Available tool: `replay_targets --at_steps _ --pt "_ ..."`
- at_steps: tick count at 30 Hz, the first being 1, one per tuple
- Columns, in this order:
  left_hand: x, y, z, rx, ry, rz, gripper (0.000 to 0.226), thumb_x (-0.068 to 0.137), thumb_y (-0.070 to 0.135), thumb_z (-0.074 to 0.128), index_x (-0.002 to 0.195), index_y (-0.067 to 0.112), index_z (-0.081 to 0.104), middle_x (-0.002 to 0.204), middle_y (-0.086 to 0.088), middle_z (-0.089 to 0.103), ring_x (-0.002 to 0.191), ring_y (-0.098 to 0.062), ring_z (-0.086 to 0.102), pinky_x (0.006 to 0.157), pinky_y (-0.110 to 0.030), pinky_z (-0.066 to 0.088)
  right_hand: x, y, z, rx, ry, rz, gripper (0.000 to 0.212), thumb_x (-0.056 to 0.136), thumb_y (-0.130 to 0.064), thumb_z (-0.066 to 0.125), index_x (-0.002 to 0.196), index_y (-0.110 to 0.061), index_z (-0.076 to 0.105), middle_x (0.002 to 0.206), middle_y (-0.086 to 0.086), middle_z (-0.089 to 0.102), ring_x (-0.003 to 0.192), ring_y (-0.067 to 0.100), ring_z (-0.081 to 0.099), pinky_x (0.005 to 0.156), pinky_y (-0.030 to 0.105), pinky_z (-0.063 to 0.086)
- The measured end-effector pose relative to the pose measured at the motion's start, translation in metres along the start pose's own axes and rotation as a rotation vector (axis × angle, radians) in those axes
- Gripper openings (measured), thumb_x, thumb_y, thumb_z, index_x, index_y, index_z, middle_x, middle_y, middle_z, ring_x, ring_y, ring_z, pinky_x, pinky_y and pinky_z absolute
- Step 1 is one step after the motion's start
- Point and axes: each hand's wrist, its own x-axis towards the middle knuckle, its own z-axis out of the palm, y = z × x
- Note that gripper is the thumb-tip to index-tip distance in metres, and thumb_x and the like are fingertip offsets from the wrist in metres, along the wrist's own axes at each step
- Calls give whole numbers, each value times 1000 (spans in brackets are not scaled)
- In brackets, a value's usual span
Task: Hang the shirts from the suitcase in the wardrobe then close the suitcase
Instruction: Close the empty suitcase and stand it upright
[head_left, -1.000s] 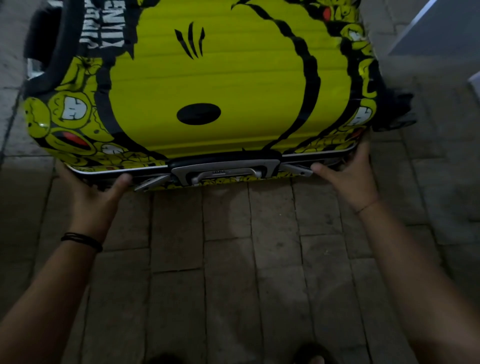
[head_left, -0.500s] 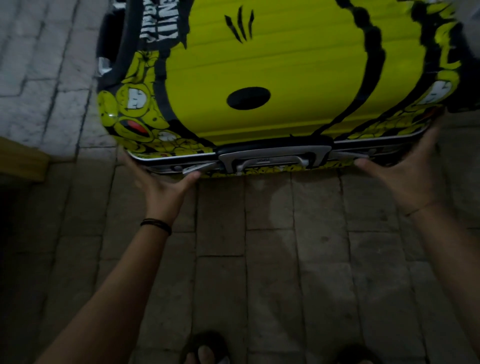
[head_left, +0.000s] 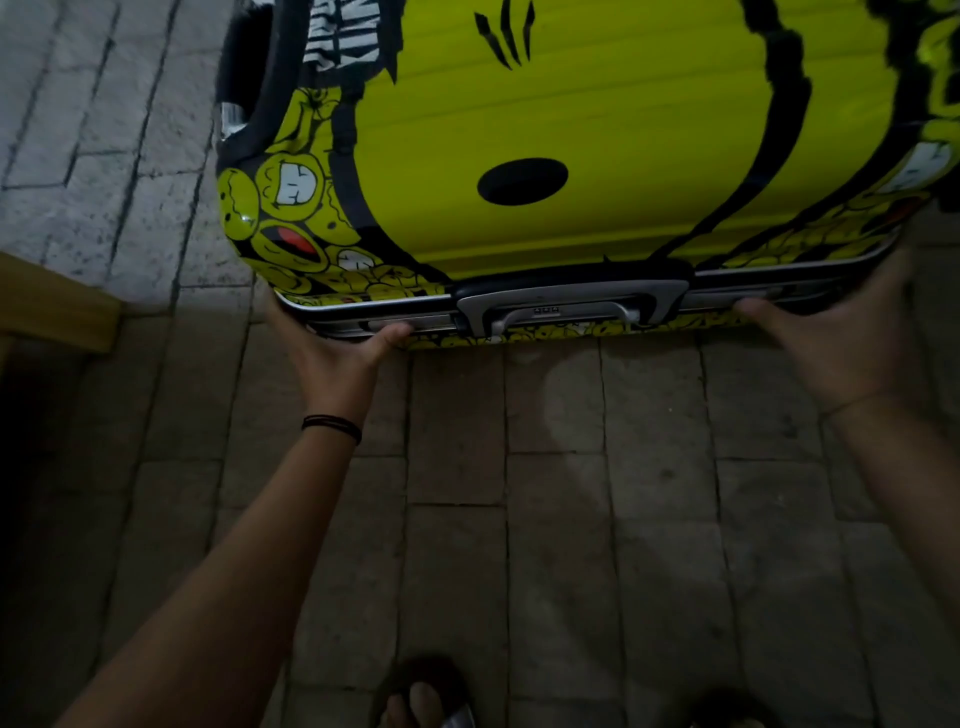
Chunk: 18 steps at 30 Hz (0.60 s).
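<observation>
Fingers (head_left: 291, 326) of left hand (head_left: 337, 358): straight, spread away from the thumb, laid against the near rim of the suitcase (head_left: 597, 104); tips hidden under that rim. Left thumb (head_left: 390, 332): stretched sideways, pressing on the left latch (head_left: 376, 326) just beside the handle (head_left: 566, 304). Nothing pinched or enclosed.

Fingers (head_left: 896, 275) of right hand (head_left: 847, 348): straight, close together, flat against the same rim near the right corner; dim and blurred. Right thumb (head_left: 753, 310): spread wide, tip touching the right latch (head_left: 727, 300).

Wrists: black cord bracelet (head_left: 332, 427) on the left, thin band (head_left: 852, 401) on the right.

Suitcase: hard shell, yellow with black cartoon print. Lies flat on the floor (head_left: 571, 519), lid down on the base, silver frame edges meeting along the near side. Handle: grey, centred on that side, between the two hands. Small combination lock (head_left: 545, 310) just behind the handle. Black wheel (head_left: 244, 67) at the far left corner.

Floor: grey rectangular tiles, paler at upper left, darker toward the bottom margin.

Wooden edge (head_left: 57, 306): at the left margin, apart from the suitcase.

Toes in a sandal (head_left: 426, 699): at the bottom margin.
</observation>
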Motion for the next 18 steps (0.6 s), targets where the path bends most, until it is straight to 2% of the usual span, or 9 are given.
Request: replay_targets --at_steps 2,4,6,9,11,15,18 --pt "1 0 0 -7 4 10 130 46 47 92 143 4 19 147 -13 33 137 -20 36 115 -43 29 0 -2 0 -5 18 -5 106 63 -30 86 146 -14 22 150 -3 33 136 7 34 111 23 30" --pt "-2 1 1 -1 12 15 129 46 48 92 142 3 20 146 -13 34 136 -20 37 114 -41 31 -1 -4 -1 -17 39 10 105 63 -32 86 145 -16 23 149 -5 35 135 7 36 112 28 32" --pt "-3 1 2 3 20 18 128 46 49 91 142 2 20 145 -12 35 136 -19 38 114 -39 30 -3 -7 0 -19 43 24 104 63 -32 86 145 -17 23 147 -8 36 133 6 37 109 21 32" --pt "-3 1 2 5 12 23 127 49 49 90 143 3 18 146 -11 32 137 -19 35 116 -37 28 -4 -6 2 -9 69 19 102 64 -27 86 144 -13 24 139 -13 35 130 3 36 100 1 27" --pt "-2 1 0 39 -3 26 129 49 52 89 143 2 16 147 -13 31 138 -20 34 116 -38 27 -3 -6 3 16 47 7 102 63 -25 87 142 -10 25 138 -12 33 130 3 36 98 -2 26" --pt "3 4 -6 55 -83 -1 129 54 54 87 145 5 10 151 -13 27 139 -20 33 115 -40 29 -3 -9 -1 40 -42 23 113 54 -50 77 143 -6 22 141 -8 30 129 1 31 98 -3 23" --pt "-18 19 -8 21 -97 15 122 64 48 83 148 6 5 155 -12 20 143 -19 27 118 -38 24 1 -17 -15 143 -129 81 118 53 -58 72 146 -10 19 147 -5 32 128 0 36 91 -4 29"
